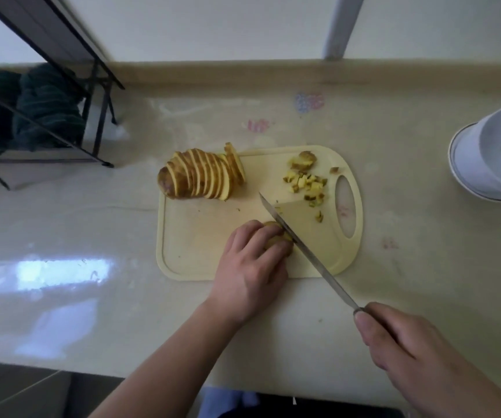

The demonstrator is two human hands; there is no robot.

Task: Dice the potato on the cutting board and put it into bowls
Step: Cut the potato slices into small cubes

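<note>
Firm, wet-slippery potato slices pinned under curled left hand on cutting board, right hand clamped on knife handle; best gripped fingertips tucked, clear of blade

You have open counter left of the board up to the rack, and right of it up to the bowls, while slices, dice and the knife crowd the board itself.
</note>
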